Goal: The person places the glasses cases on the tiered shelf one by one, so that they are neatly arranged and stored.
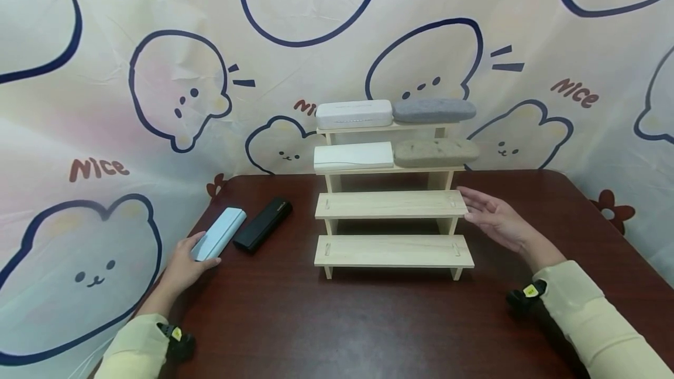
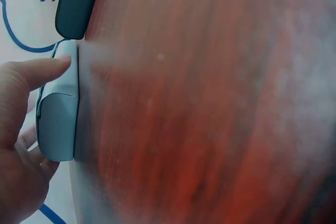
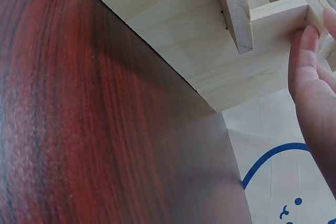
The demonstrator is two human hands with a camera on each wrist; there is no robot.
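At the table's left, my left hand (image 1: 185, 263) grips a light blue glasses case (image 1: 220, 233), thumb on one long side and fingers round the other. The left wrist view shows the thumb lying along the case (image 2: 58, 124). A black glasses case (image 1: 263, 224) lies just to its right. My right hand (image 1: 497, 218) is at the right end of a stepped wooden rack (image 1: 389, 203), with its fingers extended and fingertips right at the end of the second-highest bare step's board. In the right wrist view the fingers (image 3: 307, 56) lie against the rack's wooden side (image 3: 184, 35).
On the rack's top step sit a white case (image 1: 354, 114) and a grey case (image 1: 434, 110). A white case (image 1: 353, 157) and an olive-beige case (image 1: 436, 152) sit one step lower. The dark wooden table (image 1: 368, 326) ends at a printed cloth backdrop (image 1: 295, 75).
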